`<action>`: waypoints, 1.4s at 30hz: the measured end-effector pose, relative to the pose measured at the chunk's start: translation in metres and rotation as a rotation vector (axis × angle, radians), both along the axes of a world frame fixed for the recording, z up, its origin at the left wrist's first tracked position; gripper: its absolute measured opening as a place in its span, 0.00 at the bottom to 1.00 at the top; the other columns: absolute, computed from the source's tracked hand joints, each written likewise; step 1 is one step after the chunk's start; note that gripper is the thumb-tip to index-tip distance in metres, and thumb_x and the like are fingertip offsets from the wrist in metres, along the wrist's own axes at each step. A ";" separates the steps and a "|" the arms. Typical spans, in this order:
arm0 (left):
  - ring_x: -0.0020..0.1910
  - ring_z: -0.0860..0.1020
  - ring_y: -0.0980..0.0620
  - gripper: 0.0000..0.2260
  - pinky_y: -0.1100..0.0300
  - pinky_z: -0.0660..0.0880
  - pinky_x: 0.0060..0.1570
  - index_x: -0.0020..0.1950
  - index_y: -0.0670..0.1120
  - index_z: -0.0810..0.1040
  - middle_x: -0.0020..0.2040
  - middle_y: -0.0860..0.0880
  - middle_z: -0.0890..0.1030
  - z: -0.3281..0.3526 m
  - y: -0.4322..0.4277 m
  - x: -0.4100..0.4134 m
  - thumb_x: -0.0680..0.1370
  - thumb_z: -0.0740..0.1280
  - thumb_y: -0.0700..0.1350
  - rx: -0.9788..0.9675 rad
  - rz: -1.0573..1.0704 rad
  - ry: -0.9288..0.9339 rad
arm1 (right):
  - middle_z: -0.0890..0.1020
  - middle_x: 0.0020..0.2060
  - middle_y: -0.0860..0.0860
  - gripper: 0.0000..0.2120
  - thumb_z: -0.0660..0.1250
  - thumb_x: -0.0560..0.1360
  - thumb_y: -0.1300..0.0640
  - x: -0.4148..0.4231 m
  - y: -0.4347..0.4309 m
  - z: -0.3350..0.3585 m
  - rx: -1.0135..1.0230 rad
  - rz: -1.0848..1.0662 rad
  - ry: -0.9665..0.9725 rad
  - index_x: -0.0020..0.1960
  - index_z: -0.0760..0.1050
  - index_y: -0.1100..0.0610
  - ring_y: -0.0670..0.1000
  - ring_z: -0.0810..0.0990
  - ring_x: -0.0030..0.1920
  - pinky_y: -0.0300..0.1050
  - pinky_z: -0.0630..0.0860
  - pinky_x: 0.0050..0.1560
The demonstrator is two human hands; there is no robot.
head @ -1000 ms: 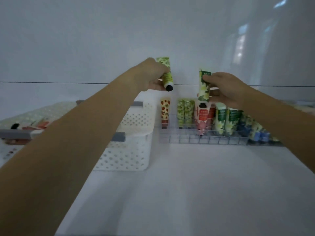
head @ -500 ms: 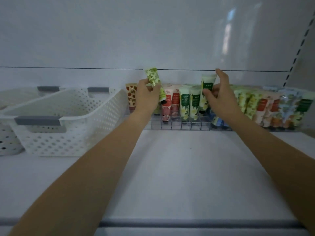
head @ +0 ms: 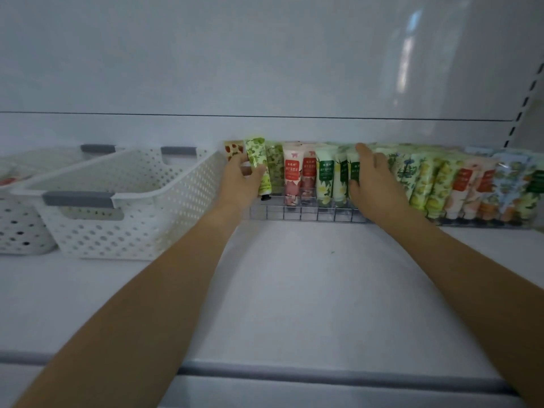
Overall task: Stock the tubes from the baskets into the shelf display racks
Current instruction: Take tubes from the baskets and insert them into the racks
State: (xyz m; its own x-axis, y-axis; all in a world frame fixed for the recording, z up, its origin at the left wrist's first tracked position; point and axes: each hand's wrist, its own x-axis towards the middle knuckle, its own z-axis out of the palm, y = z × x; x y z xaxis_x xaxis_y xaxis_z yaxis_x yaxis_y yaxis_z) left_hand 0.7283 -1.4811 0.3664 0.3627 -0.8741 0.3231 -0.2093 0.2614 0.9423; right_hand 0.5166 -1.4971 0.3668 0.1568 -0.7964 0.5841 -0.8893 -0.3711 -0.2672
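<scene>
Two baskets (head: 117,219) stand left on the shelf (head: 294,290), the nearer just beside the rack (head: 309,214); open shelf spreads from rack to front edge. Left hand (head: 238,181) grips a green tube (head: 259,169), cap down, at the rack's left end. Right hand (head: 372,184), fingers straight, presses standing tubes (head: 323,178) mid-rack

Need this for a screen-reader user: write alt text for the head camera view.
A person's left hand holds a green leaf-print tube, black cap down, at the left end of a wire rack of standing tubes on a white shelf. The right hand rests against a white-and-green tube in the rack; white perforated baskets stand to the left.
</scene>
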 end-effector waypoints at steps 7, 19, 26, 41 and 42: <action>0.46 0.75 0.52 0.18 0.57 0.76 0.48 0.66 0.44 0.67 0.44 0.52 0.73 0.004 -0.004 0.008 0.77 0.65 0.42 -0.128 0.137 0.000 | 0.49 0.74 0.63 0.33 0.61 0.76 0.62 0.010 0.005 -0.008 -0.074 -0.095 0.072 0.75 0.48 0.64 0.63 0.55 0.72 0.56 0.63 0.66; 0.35 0.71 0.55 0.13 0.65 0.70 0.33 0.59 0.42 0.70 0.38 0.52 0.71 0.007 -0.038 0.014 0.76 0.66 0.40 -0.112 0.130 -0.200 | 0.67 0.68 0.66 0.18 0.68 0.72 0.61 0.033 0.017 -0.019 -0.250 0.225 0.171 0.61 0.75 0.62 0.68 0.67 0.66 0.63 0.66 0.63; 0.33 0.72 0.60 0.12 0.72 0.68 0.27 0.57 0.41 0.70 0.35 0.53 0.73 0.001 -0.043 0.016 0.76 0.67 0.38 0.023 0.039 -0.407 | 0.75 0.61 0.55 0.16 0.62 0.77 0.55 0.042 0.013 -0.033 -0.151 0.433 0.347 0.63 0.74 0.59 0.56 0.70 0.60 0.52 0.69 0.60; 0.50 0.73 0.45 0.18 0.61 0.69 0.40 0.66 0.36 0.64 0.63 0.39 0.70 0.079 -0.027 0.025 0.77 0.61 0.38 0.138 0.216 -0.834 | 0.80 0.51 0.58 0.12 0.66 0.73 0.64 0.045 0.017 -0.017 -0.192 0.488 0.315 0.57 0.78 0.63 0.59 0.77 0.51 0.51 0.74 0.51; 0.51 0.73 0.44 0.18 0.61 0.69 0.40 0.66 0.36 0.65 0.63 0.38 0.70 0.090 -0.025 0.032 0.77 0.60 0.39 0.107 0.225 -0.901 | 0.81 0.50 0.58 0.12 0.67 0.73 0.64 0.048 0.019 -0.011 -0.209 0.488 0.314 0.57 0.78 0.64 0.59 0.78 0.50 0.51 0.75 0.50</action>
State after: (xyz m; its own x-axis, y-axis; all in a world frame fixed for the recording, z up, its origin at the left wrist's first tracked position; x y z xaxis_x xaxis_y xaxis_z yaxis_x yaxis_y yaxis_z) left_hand 0.7604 -1.5062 0.4566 0.1788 -0.8552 0.4865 -0.9078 0.0473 0.4168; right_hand 0.5644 -1.4781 0.3554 0.6642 -0.4634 0.5866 -0.6282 -0.7713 0.1020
